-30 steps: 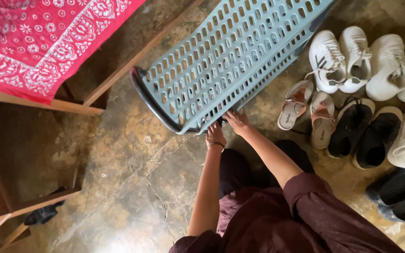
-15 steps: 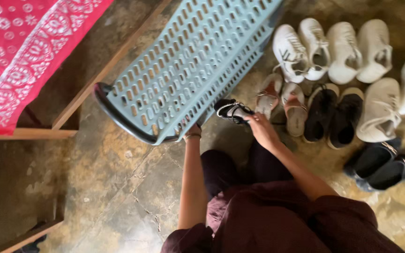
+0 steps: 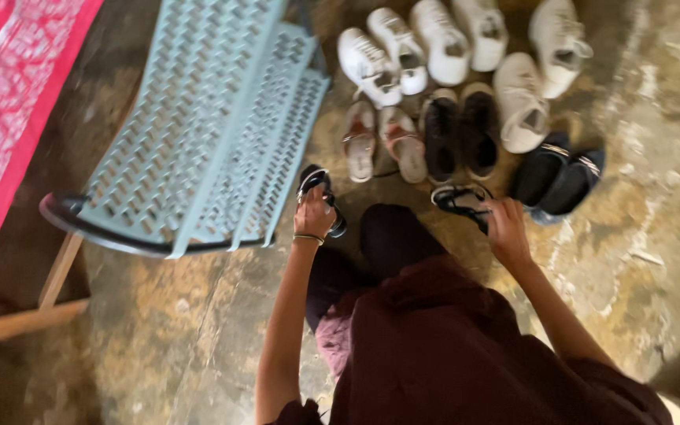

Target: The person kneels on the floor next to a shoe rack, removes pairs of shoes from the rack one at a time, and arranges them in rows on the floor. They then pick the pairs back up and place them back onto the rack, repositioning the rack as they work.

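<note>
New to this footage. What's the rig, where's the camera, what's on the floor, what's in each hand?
There is no machine here: a person works with two bare hands, and the single camera sits on their head, looking down past their dark red clothing to the floor. The left hand grips a black sandal beside a light blue perforated plastic rack that lies tipped over. The right hand holds a second black sandal. On the stained concrete floor stand rows of footwear: white sneakers, a pair of pink sandals, black slip-on shoes and dark slides. At the left edge hangs a red patterned cloth over a wooden frame.
</note>
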A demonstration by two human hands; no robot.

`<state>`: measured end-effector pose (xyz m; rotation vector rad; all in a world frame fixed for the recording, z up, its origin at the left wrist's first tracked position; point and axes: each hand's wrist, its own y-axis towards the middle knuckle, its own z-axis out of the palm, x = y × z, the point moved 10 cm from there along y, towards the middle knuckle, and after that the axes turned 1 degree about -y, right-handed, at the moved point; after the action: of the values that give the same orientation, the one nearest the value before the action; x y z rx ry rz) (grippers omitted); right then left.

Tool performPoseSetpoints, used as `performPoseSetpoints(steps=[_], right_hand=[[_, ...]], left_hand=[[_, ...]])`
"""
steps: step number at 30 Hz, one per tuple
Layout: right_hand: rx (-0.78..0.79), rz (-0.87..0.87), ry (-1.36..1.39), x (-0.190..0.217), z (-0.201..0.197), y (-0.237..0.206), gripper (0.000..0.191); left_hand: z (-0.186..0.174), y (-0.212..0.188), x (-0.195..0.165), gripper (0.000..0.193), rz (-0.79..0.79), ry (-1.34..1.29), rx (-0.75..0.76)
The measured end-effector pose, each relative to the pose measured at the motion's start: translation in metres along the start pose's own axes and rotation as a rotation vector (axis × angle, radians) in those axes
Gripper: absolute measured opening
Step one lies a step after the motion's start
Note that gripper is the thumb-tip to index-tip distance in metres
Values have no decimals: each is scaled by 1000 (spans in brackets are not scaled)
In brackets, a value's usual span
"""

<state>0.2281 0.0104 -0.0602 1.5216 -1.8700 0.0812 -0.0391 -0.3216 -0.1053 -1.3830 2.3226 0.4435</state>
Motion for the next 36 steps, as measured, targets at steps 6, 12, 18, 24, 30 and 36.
performPoseSetpoints(steps=[6,12,18,24,30,36], right_hand=[[-129,304,-163,-60,-22,-89,27],[-63,480,-368,-72,-26,-116,23],[5,523,-282,-85,-28,-107,44],[8,522,473,-74,-1,-80,27],[254,1441,1173,-62,75,-113,61],[399,984,910,-57,75,-78,73]], left_hand=[[21,-6,-129,52,319,-20,75],[83,-13,-240,77,501,-30,335],[172,-48,-289,96,491,47,497],[218,-100,-307,80,429,124,432],[274,-167,-305,94,561,227,886],[272,-162,-290,72,405,73,1073]])
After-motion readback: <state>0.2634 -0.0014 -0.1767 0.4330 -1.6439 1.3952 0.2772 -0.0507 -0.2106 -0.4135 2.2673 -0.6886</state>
